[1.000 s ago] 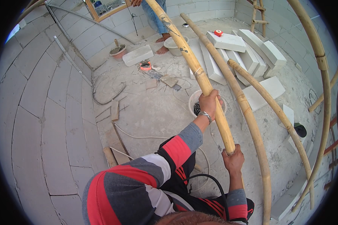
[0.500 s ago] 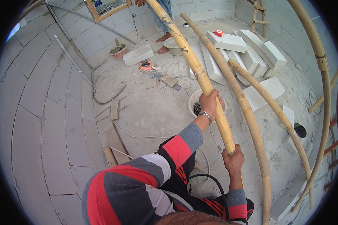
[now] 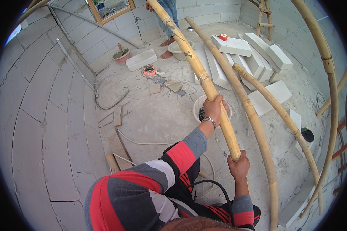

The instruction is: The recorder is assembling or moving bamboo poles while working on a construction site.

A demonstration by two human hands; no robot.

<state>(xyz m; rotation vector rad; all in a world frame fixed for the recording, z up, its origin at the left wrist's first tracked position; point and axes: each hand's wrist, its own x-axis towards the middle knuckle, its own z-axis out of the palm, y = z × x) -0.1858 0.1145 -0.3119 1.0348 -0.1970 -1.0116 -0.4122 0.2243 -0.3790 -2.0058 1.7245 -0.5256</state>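
A thick yellow bamboo pole [image 3: 198, 69] with dark blotches slants from the top of the view down to its near end in front of me. My left hand [image 3: 214, 109] is closed around it partway up, above a white bucket [image 3: 200, 103] with dark small pieces inside. Close to the near end, my right hand [image 3: 238, 165] grips the same pole from the side. At the far end another person's hand [image 3: 149, 5] is by the pole; how it holds on is partly cut off. That person stands barefoot in blue trousers.
More bamboo poles [image 3: 254, 119] slant on the right, close to my right hand. White blocks [image 3: 233, 45] are piled behind them, with a red tape measure [image 3: 223, 37] on top. A handsaw [image 3: 149, 70], boards [image 3: 174, 85] and a pale cable [image 3: 142, 142] lie on the floor. Block walls [image 3: 50, 127] stand around.
The view has shifted very slightly. Both my hands keep their places on the bamboo pole, and nothing else has visibly moved.
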